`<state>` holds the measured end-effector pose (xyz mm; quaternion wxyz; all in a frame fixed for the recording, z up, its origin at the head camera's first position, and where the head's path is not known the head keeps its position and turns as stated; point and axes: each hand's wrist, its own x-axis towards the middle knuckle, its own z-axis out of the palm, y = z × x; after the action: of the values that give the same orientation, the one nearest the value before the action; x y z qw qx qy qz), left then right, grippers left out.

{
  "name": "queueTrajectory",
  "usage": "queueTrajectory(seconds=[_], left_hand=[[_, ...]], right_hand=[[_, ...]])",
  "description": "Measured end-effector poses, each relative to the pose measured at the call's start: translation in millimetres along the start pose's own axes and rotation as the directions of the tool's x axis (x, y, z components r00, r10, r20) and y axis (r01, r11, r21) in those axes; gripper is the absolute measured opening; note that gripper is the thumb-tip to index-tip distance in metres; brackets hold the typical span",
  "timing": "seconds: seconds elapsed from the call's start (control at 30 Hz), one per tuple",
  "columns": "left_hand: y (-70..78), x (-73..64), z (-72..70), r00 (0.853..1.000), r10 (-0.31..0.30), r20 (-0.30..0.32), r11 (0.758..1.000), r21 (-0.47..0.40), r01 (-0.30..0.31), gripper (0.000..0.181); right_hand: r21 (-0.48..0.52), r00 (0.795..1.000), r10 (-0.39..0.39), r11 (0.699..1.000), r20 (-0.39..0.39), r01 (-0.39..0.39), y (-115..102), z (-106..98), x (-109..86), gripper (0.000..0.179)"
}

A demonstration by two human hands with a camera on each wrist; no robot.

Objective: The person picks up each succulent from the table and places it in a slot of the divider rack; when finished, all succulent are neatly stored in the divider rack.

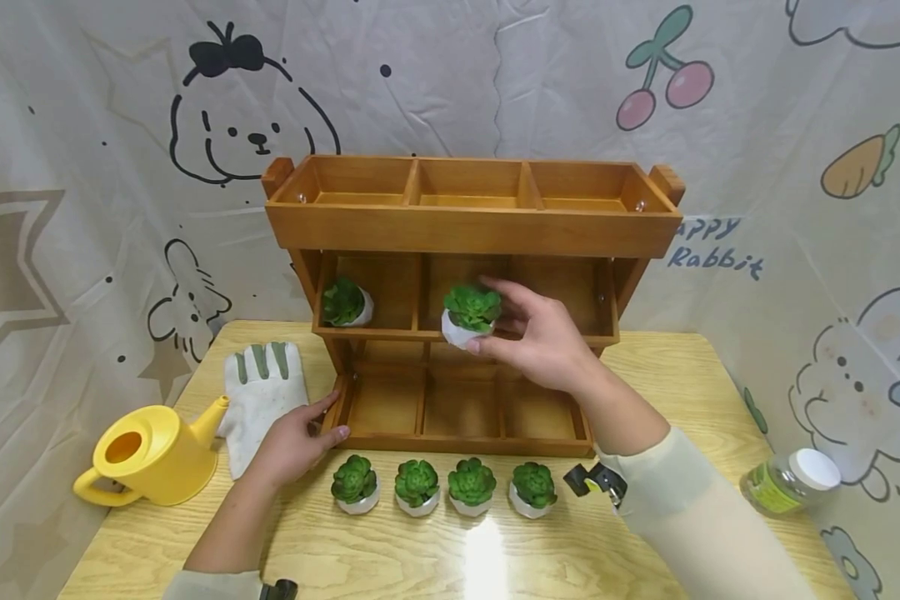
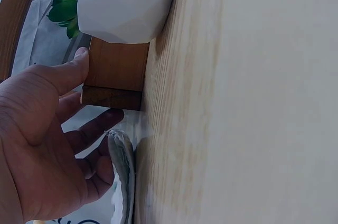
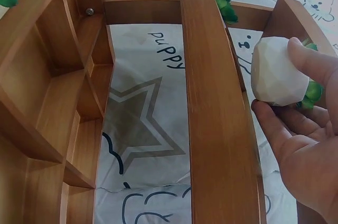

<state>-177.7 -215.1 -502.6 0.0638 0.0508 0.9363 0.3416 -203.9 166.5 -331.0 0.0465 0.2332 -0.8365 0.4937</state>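
My right hand [image 1: 543, 337] grips a small potted succulent [image 1: 471, 315] in a white faceted pot, at the front of the middle tier of a wooden three-tier planter shelf [image 1: 472, 232]. In the right wrist view the thumb and fingers hold the white pot [image 3: 277, 71] from both sides. Down at the shelf's lower left corner, my left hand [image 1: 297, 442] holds the end of the bottom tier. The left wrist view shows its thumb against the wooden corner [image 2: 117, 65], other fingers behind. Another succulent [image 1: 347, 302] sits in the middle tier's left compartment.
Several potted succulents [image 1: 417, 487] stand in a row before the shelf. To the left are a yellow watering can [image 1: 157, 458] and a white glove with green stripes [image 1: 258, 400]. A white-lidded clear jar [image 1: 787, 482] stands at the right, near the printed curtain [image 1: 855, 275].
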Motion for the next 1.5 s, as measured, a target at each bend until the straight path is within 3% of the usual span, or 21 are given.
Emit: queueTrajectory(seconds=[0.7,1.03,1.5], left_hand=[[2.0,-1.5,-0.4,1.0,-0.001,0.001,1.0,0.001,0.001,0.069],[2.3,-2.3,0.3,1.0,-0.014,0.008,1.0,-0.009,0.014,0.069],[1.2,-0.4,-1.1,1.0,-0.007,0.006,1.0,-0.001,0.007,0.068]], right_hand=[[-0.011,0.998,0.06,0.998,0.027,-0.06,2,14,30.3,0.085],[-0.166,0.994,0.072,0.984,0.077,-0.059,3,26,40.2,0.083],[-0.212,0.983,0.083,0.976,0.166,-0.047,2,23,47.0,0.076]])
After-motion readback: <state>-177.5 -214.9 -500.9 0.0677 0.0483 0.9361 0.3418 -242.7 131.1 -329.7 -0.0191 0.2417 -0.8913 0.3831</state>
